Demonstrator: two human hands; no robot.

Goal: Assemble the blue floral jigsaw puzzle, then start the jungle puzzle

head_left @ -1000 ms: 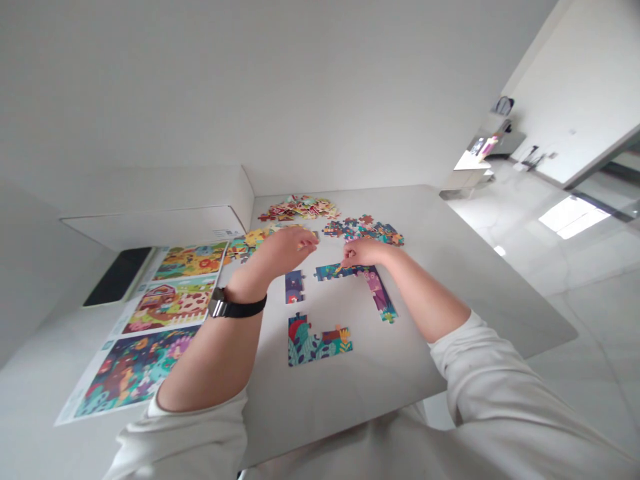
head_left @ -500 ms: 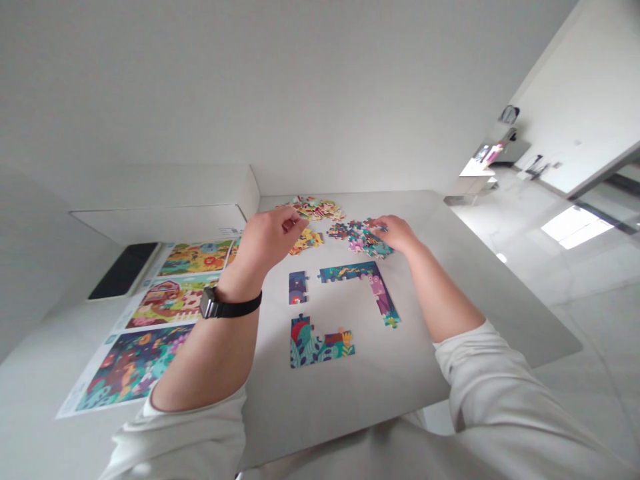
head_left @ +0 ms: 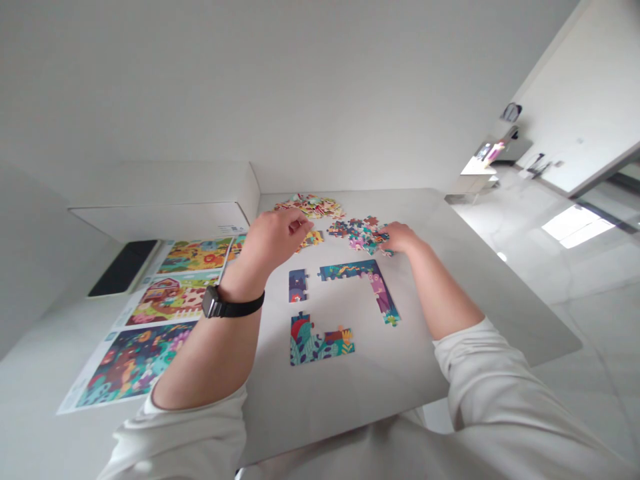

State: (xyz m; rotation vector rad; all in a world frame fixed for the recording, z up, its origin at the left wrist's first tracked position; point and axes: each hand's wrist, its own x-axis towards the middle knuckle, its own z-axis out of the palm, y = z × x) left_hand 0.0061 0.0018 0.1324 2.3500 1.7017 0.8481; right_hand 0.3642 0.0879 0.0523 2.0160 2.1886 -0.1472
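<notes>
My left hand (head_left: 280, 240), with a dark watch on its wrist, hovers closed over the yellow jigsaw pieces (head_left: 314, 238); nothing shows between its curled fingers. My right hand (head_left: 399, 238) reaches to the right side of a loose heap of dark and teal jigsaw pieces (head_left: 361, 239). Its thumb and fingers are apart and touch the pieces. Nearer me lie joined jigsaw sections: a corner strip with a purple animal (head_left: 376, 285), a small dark blue section (head_left: 297, 287), and a corner section with leaves (head_left: 310, 347). Gaps separate these sections.
Another heap of red and yellow pieces (head_left: 315, 205) lies by the wall. At left are a printed picture sheet (head_left: 125, 328), partly behind my left arm, a dark phone (head_left: 124, 269) and a white box (head_left: 165, 217). The grey table's right edge borders open floor.
My right hand has shifted slightly down and right along the dark heap, uncovering a brown piece at its back. My left hand has moved slightly right, still closed.
</notes>
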